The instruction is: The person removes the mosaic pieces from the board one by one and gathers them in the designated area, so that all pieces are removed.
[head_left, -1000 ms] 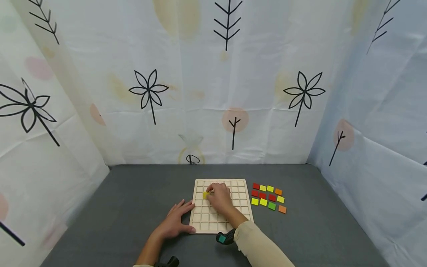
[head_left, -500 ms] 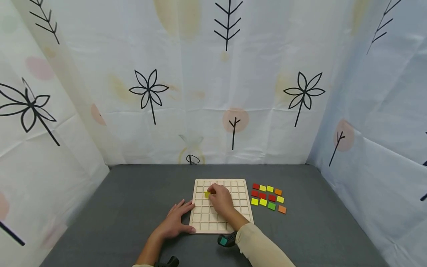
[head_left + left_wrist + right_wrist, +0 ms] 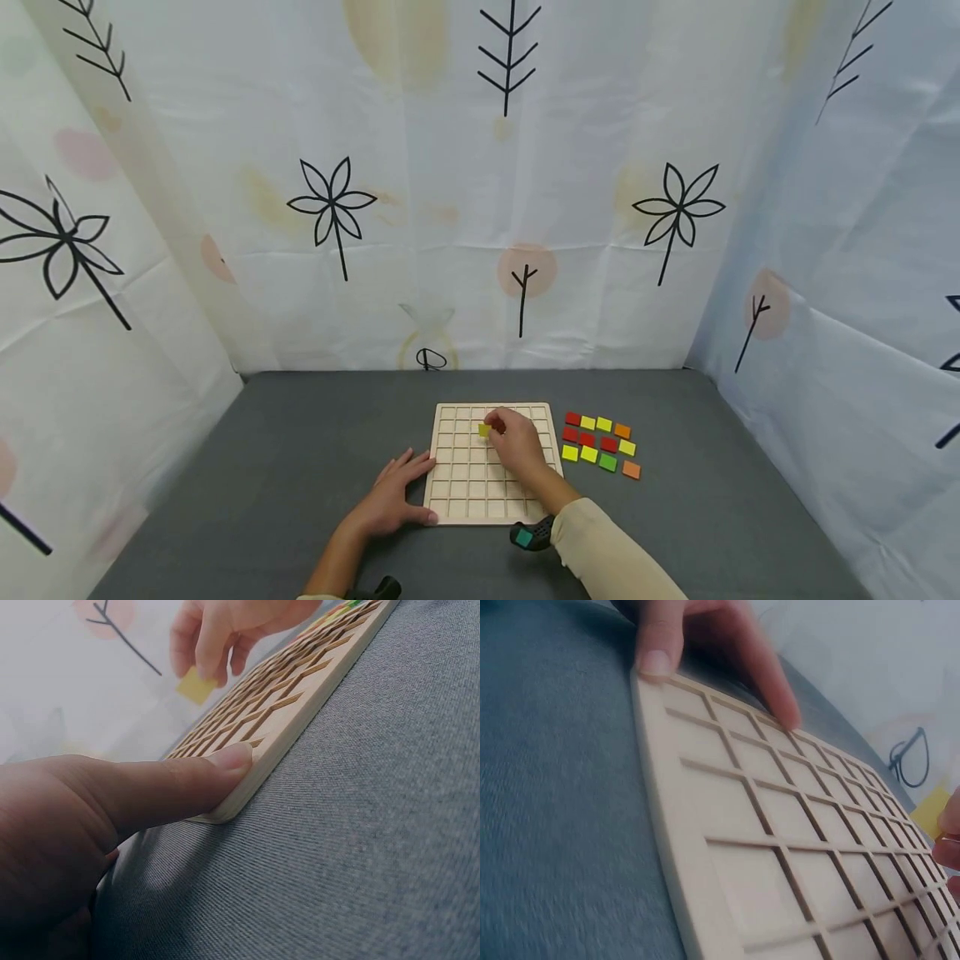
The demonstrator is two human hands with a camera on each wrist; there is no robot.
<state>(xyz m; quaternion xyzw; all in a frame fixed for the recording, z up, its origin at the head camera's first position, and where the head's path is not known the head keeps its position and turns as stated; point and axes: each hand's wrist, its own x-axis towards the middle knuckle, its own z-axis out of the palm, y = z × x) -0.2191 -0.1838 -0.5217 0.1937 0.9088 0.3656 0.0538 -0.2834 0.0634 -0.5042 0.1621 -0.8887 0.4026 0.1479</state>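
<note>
A pale wooden grid board (image 3: 459, 487) lies flat on the grey table. My left hand (image 3: 388, 500) rests along its left edge, fingers spread; in the left wrist view the thumb (image 3: 187, 780) presses on the near corner of the rim. Over the far half of the board my right hand (image 3: 519, 446) pinches a yellow square tile (image 3: 483, 430) between thumb and fingers. The left wrist view shows that yellow tile (image 3: 196, 686) held above the grid. At the right border of the right wrist view, part of the tile (image 3: 931, 811) appears beside the fingertips.
Right of the board lie loose square tiles in rough rows: several red (image 3: 587, 439) and yellow (image 3: 588, 455), a green one (image 3: 607, 462) and two orange (image 3: 632, 471). Patterned white cloth (image 3: 420, 208) hangs behind the table (image 3: 330, 433) and at both sides.
My right hand has carried the yellow tile to the right and slightly farther back over the board. The left hand has stayed at the board's left edge.
</note>
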